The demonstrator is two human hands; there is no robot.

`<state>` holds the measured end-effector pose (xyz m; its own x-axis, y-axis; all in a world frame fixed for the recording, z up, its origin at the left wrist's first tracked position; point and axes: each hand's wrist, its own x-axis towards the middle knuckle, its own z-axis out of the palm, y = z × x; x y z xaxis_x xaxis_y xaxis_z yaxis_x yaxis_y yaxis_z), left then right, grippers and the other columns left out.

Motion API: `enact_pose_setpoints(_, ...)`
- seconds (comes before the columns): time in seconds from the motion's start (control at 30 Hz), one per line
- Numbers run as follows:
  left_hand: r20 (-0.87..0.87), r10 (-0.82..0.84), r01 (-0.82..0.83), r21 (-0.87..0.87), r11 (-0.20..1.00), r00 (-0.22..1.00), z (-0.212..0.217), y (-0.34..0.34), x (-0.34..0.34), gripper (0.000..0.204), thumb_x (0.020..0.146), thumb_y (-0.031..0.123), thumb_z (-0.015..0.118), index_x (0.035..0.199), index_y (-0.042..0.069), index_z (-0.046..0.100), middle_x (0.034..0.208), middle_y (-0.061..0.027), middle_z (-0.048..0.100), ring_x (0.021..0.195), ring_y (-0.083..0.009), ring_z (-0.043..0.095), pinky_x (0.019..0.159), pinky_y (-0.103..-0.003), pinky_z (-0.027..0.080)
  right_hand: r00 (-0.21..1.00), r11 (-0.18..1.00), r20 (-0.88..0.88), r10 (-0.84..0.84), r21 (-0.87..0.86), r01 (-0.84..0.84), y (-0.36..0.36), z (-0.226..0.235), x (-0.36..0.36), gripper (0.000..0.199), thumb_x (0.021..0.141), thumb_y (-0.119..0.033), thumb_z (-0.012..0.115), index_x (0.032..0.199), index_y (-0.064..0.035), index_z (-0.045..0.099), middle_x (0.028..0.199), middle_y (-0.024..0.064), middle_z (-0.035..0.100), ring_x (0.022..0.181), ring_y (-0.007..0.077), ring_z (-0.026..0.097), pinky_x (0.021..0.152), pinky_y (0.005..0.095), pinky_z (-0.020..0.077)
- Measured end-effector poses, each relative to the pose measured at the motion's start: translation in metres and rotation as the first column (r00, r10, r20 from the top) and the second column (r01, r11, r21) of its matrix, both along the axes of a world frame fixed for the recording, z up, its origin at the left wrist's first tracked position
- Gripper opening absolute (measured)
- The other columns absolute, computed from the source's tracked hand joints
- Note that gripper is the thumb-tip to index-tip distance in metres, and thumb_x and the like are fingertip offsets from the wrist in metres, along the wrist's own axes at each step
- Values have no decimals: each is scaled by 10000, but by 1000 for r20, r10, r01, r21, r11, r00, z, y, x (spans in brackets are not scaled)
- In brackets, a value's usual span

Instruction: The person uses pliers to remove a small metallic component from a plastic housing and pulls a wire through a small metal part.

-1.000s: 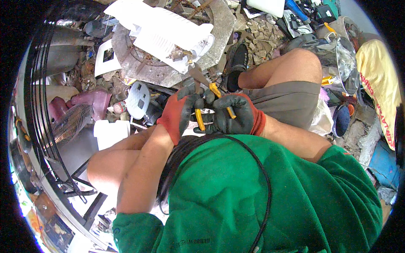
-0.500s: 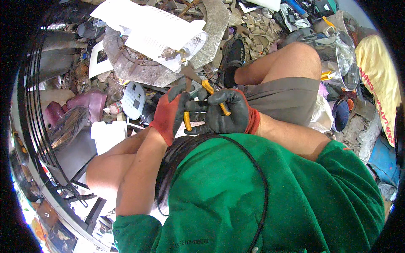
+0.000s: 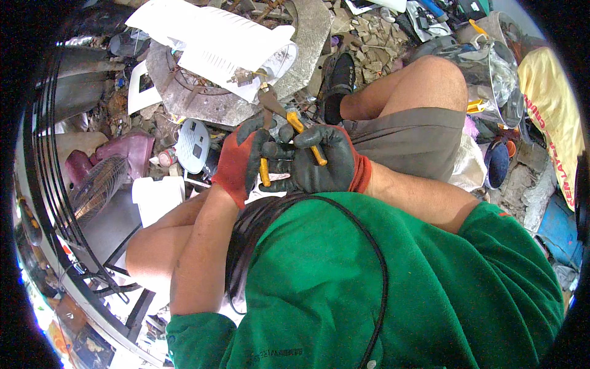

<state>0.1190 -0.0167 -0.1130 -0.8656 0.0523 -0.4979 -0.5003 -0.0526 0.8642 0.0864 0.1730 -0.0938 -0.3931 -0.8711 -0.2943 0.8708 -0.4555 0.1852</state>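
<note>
Both my hands wear black-palmed gloves with red backs and cuffs. Between them is a pair of pliers with yellow handles and dull metal jaws, pointing away from me. My left hand is closed around the left handle. My right hand, palm upward, has its fingers wrapped about the right handle. Just beyond the jaws sits a small metal part at the edge of a large white plastic housing with slots. Whether the jaws touch that part I cannot tell.
The housing lies over a grey angular concrete slab. A wire fan guard and purple plastic are at left, beside a black metal rack. Rubble, a clear container and a yellow sack fill the right side.
Both hands have shifted slightly left with the pliers. The jaws now stand nearer to the small metal part on the white housing.
</note>
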Motion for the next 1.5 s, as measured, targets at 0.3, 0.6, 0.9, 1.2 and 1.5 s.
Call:
enact_pose_setpoints(0.3, 152, 50, -71, 133, 989, 987, 11, 3, -4, 290, 952, 200, 510, 1169, 31, 599, 864, -41, 620, 731, -131, 609, 657, -274, 498, 999, 996, 43, -26, -79, 29, -4, -2, 2, 178, 832, -147, 542, 981, -92, 623, 1078, 129, 668, 1022, 357, 614, 931, 624, 441)
enact_pose_setpoints(0.6, 450, 167, -293, 225, 929, 877, 36, 10, -14, 278, 983, 209, 473, 1218, 110, 586, 924, -48, 631, 783, -175, 628, 626, -383, 576, 995, 995, -71, -75, -68, 70, -8, -5, 3, 208, 837, -197, 548, 998, -109, 645, 1088, 109, 656, 1063, 340, 594, 931, 617, 438)
enact_pose_setpoints(0.9, -76, -191, 50, -816, 576, 979, 19, -1, -21, 418, 942, 242, 537, 1288, 9, 516, 1177, -209, 603, 1067, -365, 591, 953, -402, 455, 991, 987, -107, -83, -149, 66, 1, -16, 3, 288, 834, -291, 540, 1054, -136, 643, 1059, 67, 596, 1123, 355, 564, 1032, 656, 361)
enact_pose_setpoints(1.2, -191, -548, -58, -967, 250, 814, 20, -24, -70, 577, 801, 244, 672, 1337, 108, 506, 1331, -170, 504, 1238, -376, 469, 1052, -470, 360, 990, 994, -132, -51, -108, 37, 5, -25, 0, 255, 838, -201, 562, 1058, -80, 602, 1125, 131, 626, 1110, 372, 589, 952, 590, 465)
enact_pose_setpoints(1.5, -149, -535, -32, -975, 222, 832, 22, -12, -84, 428, 831, 208, 627, 1241, 94, 580, 1248, -170, 580, 1148, -369, 542, 987, -451, 427, 586, 912, -748, 311, 409, 38, 53, -24, -4, 324, 838, -110, 607, 1154, -46, 573, 1117, 110, 620, 1057, 257, 616, 908, 398, 502)
